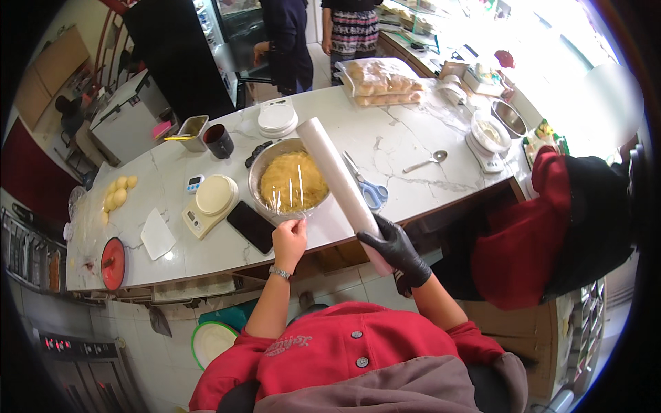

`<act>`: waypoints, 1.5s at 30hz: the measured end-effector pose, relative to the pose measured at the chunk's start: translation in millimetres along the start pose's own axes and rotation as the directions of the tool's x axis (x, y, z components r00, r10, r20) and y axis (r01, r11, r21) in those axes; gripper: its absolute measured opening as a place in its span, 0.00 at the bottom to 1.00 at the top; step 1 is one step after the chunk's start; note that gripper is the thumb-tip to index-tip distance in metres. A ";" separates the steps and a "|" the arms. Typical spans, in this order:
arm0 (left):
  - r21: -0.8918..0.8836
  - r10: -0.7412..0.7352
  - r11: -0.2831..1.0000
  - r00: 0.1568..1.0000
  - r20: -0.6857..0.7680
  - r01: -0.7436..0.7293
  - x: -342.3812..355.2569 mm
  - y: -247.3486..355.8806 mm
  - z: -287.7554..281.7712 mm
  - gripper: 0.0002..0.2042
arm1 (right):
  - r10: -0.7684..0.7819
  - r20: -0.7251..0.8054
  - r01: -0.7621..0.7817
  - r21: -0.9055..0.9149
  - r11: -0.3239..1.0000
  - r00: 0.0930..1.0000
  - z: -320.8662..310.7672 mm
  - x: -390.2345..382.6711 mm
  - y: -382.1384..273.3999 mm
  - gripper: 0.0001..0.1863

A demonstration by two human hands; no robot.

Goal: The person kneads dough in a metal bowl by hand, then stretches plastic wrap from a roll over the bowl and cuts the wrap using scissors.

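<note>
A round metal bowl point(254, 180) filled with a yellow, dough-like mass point(292, 180) stands near the table's front edge. Clear cling film with bright glints lies over its top. At the bowl's near rim, my bare left hand point(289, 241) pinches the edge of the film, a watch on its wrist. My right hand point(397, 249), in a black glove, is wrapped around the lower end of a long roll of cling film point(337, 177). The roll slants up and away, its far end beside the bowl's right rim. Blue-handled scissors point(372, 194) lie right of the roll.
A black phone point(250, 227) and a kitchen scale point(211, 204) sit left of the bowl, another scale point(277, 117) behind it. A spoon point(425, 162) lies to the right; bagged bread point(382, 81) is at the back. A person in red and black point(544, 227) is close on my right.
</note>
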State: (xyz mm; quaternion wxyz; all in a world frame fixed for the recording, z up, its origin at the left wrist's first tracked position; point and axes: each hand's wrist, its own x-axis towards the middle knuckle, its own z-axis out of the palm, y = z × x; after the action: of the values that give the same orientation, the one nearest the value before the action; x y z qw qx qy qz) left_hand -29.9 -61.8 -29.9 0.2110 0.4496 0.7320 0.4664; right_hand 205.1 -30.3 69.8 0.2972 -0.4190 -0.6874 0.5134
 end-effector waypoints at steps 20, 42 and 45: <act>-0.824 0.278 0.556 0.959 0.060 -0.110 0.1 143.0 -27.2 0.18 | -0.406 0.126 0.408 0.007 0.913 0.905 22.1 56.7 -64.2 0.12; -0.386 0.509 0.839 0.804 0.307 -0.384 -22.9 123.1 -110.6 0.04 | -0.292 0.366 0.226 0.213 0.950 0.883 63.3 33.5 -51.6 0.10; -0.421 0.484 0.832 0.844 0.232 -0.361 -33.6 109.5 -114.0 0.05 | -0.277 0.574 0.203 0.192 0.960 0.771 55.2 29.3 -52.7 0.15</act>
State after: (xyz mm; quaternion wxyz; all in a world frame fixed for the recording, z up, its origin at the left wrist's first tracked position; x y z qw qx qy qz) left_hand -45.3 -129.1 116.2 0.2992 0.6268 0.4682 0.5463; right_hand 130.6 -36.1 103.2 0.1540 -0.1270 -0.7618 0.6162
